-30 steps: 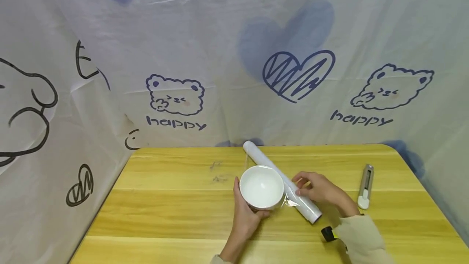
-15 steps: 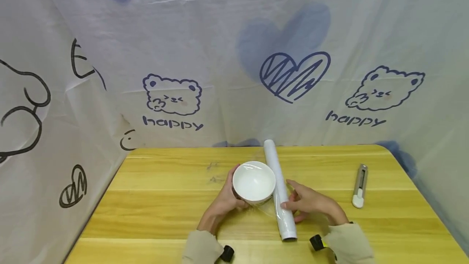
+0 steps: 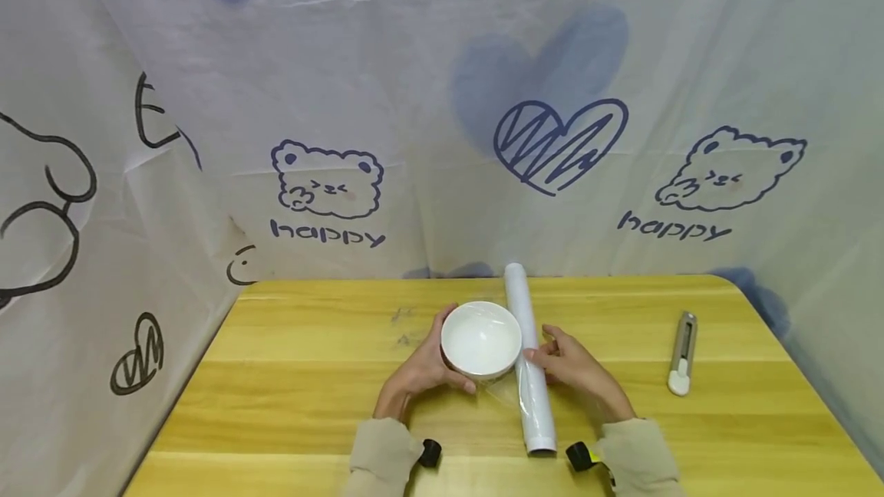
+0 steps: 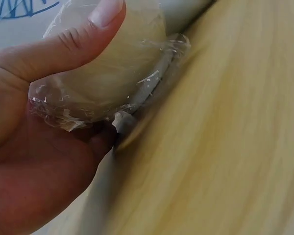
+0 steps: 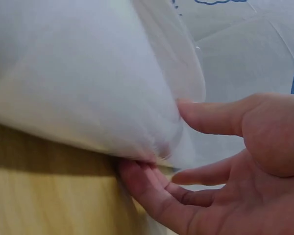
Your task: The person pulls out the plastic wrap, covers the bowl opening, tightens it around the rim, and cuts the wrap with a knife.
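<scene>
A white bowl [image 3: 481, 340] covered with clear cling film stands on the yellow wooden table [image 3: 311, 374]. My left hand [image 3: 442, 359] grips the bowl's left side. In the left wrist view the thumb [image 4: 73, 39] presses film against the bowl wall [image 4: 112, 73]. A white cling film roll [image 3: 530, 374] lies close along the bowl's right side, pointing front to back, with film running from it to the bowl. My right hand [image 3: 545, 355] touches the roll's right side. In the right wrist view its fingers [image 5: 152, 188] lie fairly straight under the roll [image 5: 78, 73].
A grey and white utility knife [image 3: 682, 363] lies on the table to the right. A printed cloth backdrop [image 3: 442, 136] hangs behind the table and along its left side. The table's front edge is near my sleeves.
The roll swung from a diagonal to nearly front-to-back beside the bowl. My left hand moved from the bowl's front to its left side. My right hand slid slightly up the roll.
</scene>
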A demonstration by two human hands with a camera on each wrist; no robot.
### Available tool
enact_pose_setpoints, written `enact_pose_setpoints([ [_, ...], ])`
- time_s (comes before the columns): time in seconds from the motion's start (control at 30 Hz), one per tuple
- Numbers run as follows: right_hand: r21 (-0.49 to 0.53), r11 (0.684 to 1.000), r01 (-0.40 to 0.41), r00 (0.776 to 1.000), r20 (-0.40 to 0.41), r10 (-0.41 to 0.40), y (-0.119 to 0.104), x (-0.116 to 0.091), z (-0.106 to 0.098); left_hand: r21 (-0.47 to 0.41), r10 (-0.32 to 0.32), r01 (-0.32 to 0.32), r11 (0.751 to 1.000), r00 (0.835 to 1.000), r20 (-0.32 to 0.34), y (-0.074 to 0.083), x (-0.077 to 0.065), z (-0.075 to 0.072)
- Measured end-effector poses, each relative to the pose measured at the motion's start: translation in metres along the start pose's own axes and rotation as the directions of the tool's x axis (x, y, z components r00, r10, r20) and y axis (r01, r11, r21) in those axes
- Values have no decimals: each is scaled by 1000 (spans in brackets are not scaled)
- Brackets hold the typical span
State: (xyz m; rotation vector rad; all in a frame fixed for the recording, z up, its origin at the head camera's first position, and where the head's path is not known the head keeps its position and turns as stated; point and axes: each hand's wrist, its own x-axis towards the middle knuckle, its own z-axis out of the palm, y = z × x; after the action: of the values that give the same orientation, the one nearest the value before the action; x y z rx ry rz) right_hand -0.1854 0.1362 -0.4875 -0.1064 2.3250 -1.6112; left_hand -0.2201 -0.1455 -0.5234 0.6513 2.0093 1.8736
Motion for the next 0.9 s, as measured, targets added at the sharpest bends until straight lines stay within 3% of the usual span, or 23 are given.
enact_pose_setpoints([
  [0.2, 23, 999, -30, 999, 43, 29, 3, 3, 1, -37, 9, -10, 999, 1000, -6, -4, -2, 1],
  [0.4, 84, 991, -101, 994, -23, 103, -1, 1, 0, -56, -1, 1, 998, 1000, 8, -6, -1, 1],
  [0.67, 105, 990, -91, 995, -23, 94, -4, -3, -5, -72, 33, -31, 997, 999, 34, -6, -2, 1],
  [0.9, 128, 989, -70, 997, -36, 75, -8, -4, -14, -47, 42, -41, 998, 999, 14, -6, -1, -2],
])
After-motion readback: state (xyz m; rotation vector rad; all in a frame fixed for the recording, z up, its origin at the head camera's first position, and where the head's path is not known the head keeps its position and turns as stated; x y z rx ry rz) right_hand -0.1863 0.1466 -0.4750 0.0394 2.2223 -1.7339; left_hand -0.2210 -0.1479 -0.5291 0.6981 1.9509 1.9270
